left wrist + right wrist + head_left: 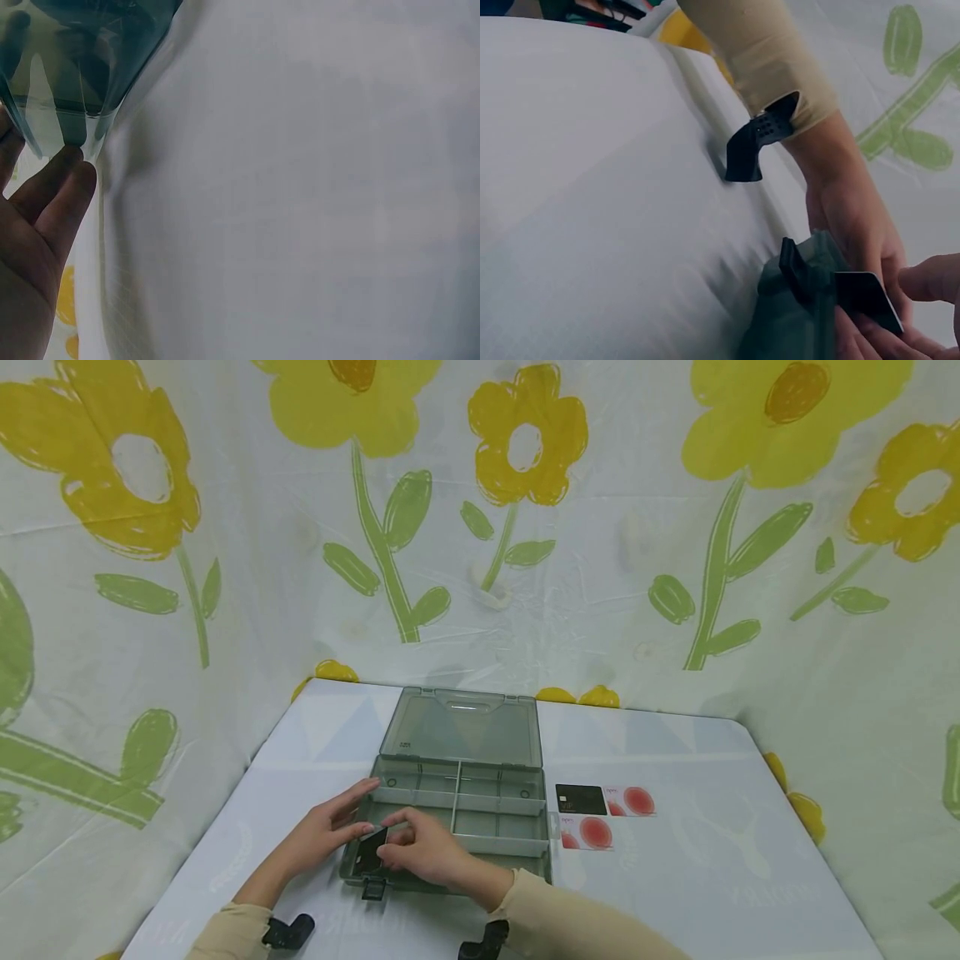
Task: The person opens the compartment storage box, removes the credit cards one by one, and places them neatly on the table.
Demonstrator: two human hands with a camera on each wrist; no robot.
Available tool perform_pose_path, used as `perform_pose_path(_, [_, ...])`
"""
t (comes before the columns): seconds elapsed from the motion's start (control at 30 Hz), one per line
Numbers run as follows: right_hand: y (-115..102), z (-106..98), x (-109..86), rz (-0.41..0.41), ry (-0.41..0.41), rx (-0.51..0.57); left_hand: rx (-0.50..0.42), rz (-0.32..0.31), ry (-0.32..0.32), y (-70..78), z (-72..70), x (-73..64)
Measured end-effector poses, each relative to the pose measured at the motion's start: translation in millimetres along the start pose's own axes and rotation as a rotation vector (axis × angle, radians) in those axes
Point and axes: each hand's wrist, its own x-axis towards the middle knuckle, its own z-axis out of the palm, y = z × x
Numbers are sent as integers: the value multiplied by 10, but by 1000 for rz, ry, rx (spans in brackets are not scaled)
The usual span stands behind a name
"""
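A grey translucent divider box [498, 845] sits on the table with its lid [465, 727] folded back. My right hand [431, 852] pinches a black card [369, 853] between thumb and fingers. The card is tilted over the front left compartment; in the right wrist view the dark card [867, 298] stands up past the box rim. My left hand [322, 833] is at the box's left side, its fingers fairly straight. Seen from the left wrist, the left hand's fingertips [84, 176] are right at the lower edge of the box [127, 45].
Right of the box lie a black card marked VIP [581, 799] and two white cards with red circles, an upper one [637, 802] and a lower one [595, 833]. A front latch [373, 888] hangs down. A flower-print curtain [592, 593] surrounds the table.
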Motion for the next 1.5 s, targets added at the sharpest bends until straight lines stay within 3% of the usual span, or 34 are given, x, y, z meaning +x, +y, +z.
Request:
perform_pose_path(0.57, [-33,50,27,18,71,-90,8,5,-2,17,0,6])
perform_pose_path(0.8, [-10,30,48,22,60,-44,14,-2,1,2,6,10])
perform_pose_path(1.5, [-56,-104,-72,-7,55,-50,-6,-13,-4,-5,7,10])
